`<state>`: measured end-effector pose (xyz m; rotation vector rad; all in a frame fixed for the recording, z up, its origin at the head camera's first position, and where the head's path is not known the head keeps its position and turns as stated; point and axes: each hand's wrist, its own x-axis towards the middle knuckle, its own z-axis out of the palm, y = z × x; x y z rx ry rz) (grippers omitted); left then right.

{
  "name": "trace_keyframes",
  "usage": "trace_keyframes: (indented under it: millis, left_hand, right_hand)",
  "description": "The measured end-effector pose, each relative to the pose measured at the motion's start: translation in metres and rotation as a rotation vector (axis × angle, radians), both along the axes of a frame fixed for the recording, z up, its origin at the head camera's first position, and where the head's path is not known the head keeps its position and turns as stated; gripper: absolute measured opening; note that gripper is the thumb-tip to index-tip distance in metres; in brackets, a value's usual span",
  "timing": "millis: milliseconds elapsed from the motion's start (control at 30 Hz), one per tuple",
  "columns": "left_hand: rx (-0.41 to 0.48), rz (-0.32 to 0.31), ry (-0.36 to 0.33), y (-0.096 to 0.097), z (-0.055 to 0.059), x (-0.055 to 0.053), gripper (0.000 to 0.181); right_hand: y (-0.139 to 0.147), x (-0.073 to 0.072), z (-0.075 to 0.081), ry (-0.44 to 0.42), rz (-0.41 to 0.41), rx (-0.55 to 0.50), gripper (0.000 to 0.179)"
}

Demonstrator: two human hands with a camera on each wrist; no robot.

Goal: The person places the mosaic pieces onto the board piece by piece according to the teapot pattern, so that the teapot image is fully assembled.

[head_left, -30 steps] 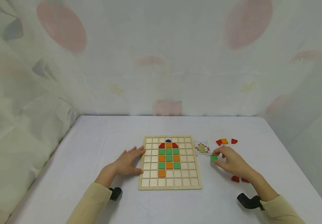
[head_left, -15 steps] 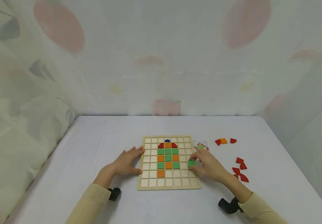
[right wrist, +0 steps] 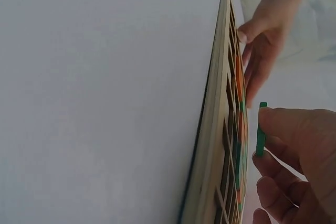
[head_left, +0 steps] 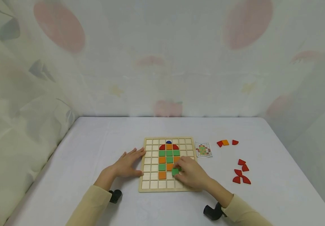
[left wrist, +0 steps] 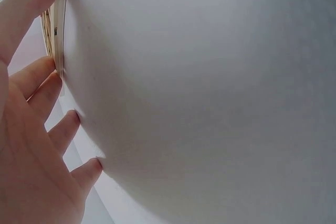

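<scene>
My right hand (head_left: 192, 173) pinches a green square tile (head_left: 175, 171) between thumb and fingertips, just above the lower middle of the wooden grid board (head_left: 151, 184). In the right wrist view the tile (right wrist: 261, 129) shows edge-on, apart from the board's surface. Green and orange square tiles fill a block of cells, topped by two red quarter-round tiles (head_left: 162, 147) and a blue half-round tile (head_left: 168, 142). An orange tile (head_left: 162, 175) lies in the lower row. My left hand (head_left: 127, 164) rests at the board's left edge, fingers spread; its thumb and fingertips touch the frame.
A printed pattern card (head_left: 203, 149) lies right of the board. Farther right are an orange square tile (head_left: 225, 142) between red pieces and a loose group of several red quarter-round tiles (head_left: 238, 172). A patterned cloth (head_left: 117, 62) hangs behind the white table (head_left: 109, 131).
My right hand has carried the green tile leftward from beside the card to over the board's lower middle, uncovering the card and red pieces. The left hand stays at the board's edge.
</scene>
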<state>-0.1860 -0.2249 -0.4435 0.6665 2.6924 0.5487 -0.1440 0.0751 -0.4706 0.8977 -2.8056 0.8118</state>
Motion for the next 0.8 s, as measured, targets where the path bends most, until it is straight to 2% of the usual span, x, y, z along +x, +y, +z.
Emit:
trace_keyframes:
  millis: [200, 533, 800]
  left_hand:
    - [0.003, -0.002, 0.0, 0.0, 0.0, 0.0, 0.085]
    - [-0.003, 0.001, -0.006, 0.001, 0.001, 0.001, 0.084]
    - [-0.005, 0.001, -0.003, 0.001, 0.001, 0.0, 0.085]
  right_hand:
    - [-0.012, 0.002, 0.001, 0.007, 0.014, 0.033, 0.025]
    - [-0.019, 0.003, -0.003, 0.079, 0.026, 0.111, 0.024]
    - [-0.021, 0.004, -0.001, 0.114, 0.035, 0.104, 0.023]
